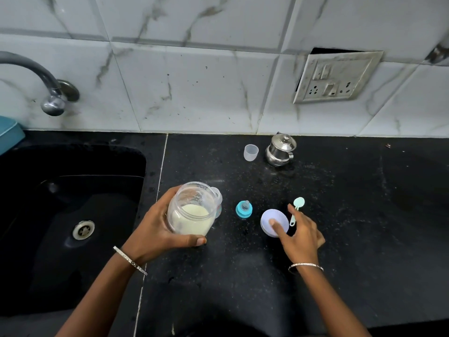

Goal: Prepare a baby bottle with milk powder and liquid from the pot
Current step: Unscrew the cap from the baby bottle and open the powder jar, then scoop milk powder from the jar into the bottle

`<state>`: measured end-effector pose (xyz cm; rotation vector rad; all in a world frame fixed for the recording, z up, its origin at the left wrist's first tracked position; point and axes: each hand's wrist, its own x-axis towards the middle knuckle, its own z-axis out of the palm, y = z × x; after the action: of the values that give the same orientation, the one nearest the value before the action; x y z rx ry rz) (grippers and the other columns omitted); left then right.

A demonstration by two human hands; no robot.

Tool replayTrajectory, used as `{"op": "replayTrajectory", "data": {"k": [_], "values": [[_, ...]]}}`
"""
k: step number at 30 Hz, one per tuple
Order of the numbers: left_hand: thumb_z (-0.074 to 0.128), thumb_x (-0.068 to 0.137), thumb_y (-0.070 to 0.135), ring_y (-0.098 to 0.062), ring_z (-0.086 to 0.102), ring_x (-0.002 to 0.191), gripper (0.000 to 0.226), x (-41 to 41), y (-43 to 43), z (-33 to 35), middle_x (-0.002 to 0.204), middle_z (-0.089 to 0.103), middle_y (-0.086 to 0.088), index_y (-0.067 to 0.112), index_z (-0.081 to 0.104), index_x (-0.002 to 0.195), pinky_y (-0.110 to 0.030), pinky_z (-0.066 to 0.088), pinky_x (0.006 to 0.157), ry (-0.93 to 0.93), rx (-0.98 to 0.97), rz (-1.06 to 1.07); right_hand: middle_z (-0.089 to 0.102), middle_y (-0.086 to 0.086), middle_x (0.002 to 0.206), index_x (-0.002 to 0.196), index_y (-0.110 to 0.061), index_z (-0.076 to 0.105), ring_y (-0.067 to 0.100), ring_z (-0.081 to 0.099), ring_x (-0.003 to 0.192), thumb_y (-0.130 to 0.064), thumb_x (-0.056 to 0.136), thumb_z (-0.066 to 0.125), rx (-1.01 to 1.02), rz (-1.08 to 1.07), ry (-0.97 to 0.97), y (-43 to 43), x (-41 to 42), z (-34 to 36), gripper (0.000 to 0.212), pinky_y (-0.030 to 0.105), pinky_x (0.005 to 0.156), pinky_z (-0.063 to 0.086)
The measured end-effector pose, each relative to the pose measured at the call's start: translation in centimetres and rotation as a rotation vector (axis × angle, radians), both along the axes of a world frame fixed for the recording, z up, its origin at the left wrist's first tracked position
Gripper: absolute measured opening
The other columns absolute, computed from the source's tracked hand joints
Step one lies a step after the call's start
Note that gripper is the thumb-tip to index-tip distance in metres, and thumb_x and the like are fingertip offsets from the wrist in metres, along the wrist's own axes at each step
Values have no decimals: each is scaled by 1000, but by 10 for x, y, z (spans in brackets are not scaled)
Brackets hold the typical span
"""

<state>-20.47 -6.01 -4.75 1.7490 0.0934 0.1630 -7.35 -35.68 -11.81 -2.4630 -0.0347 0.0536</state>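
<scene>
A single view is provided, from a wide-angle camera worn on the person's head. It is aimed forward and steeply down onto the black counter (340,239), so that items are seen nearly from above. The tiled wall (194,81) fills the upper third and is bowed by lens distortion; the socket plate (337,77) appears skewed. The sink (73,215) and tap (52,93) are caught at the left edge. Both forearms enter from the bottom edge, the hands lying near centre frame at close range. No second view is given, so no overlap is recorded.
</scene>
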Motion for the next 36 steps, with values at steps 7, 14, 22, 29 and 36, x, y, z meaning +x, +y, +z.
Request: {"op": "replayTrajectory", "data": {"k": [7, 14, 22, 29, 36], "values": [[100, 51, 18, -10, 59, 124, 99, 1, -5, 6, 134, 61, 11, 27, 51, 137, -18, 48, 99, -23, 245, 81, 80, -4, 111, 115, -26, 55, 12, 80, 92, -6, 107, 54, 590, 388, -144, 37, -26, 102, 22, 27, 81, 61], [96, 48, 20, -10, 61, 113, 102, 0, -13, 16, 126, 60, 15, 30, 46, 136, -36, 53, 95, 28, 432, 121, 78, -14, 82, 94, -22, 83, 10, 73, 75, -13, 88, 83, 324, 617, -264, 63, -46, 133, 12, 38, 66, 59], [90, 53, 25, -10, 53, 114, 91, -2, -27, 27, 129, 56, 12, 24, 45, 132, -14, 44, 88, -13, 624, 55, 64, -6, 61, 74, -17, 72, 21, 59, 59, -12, 67, 95, -8, 615, -536, 91, -61, 119, 24, 36, 46, 50], [90, 52, 21, 11, 35, 109, 87, -1, -29, 37, 125, 46, 24, 16, 52, 131, 4, 23, 96, -102, 708, -7, 74, -9, 60, 59, -30, 68, 10, 72, 58, -11, 70, 87, 111, 445, -55, 95, -55, 109, 29, 36, 61, 60], [90, 55, 26, -2, 45, 114, 91, 1, -24, 29, 129, 52, 17, 26, 45, 135, -4, 34, 92, -27, 639, 18, 74, 8, 57, 75, -5, 77, 10, 63, 41, -4, 72, 93, 690, 269, 337, 89, -49, 111, 16, 17, 48, 51]]}}
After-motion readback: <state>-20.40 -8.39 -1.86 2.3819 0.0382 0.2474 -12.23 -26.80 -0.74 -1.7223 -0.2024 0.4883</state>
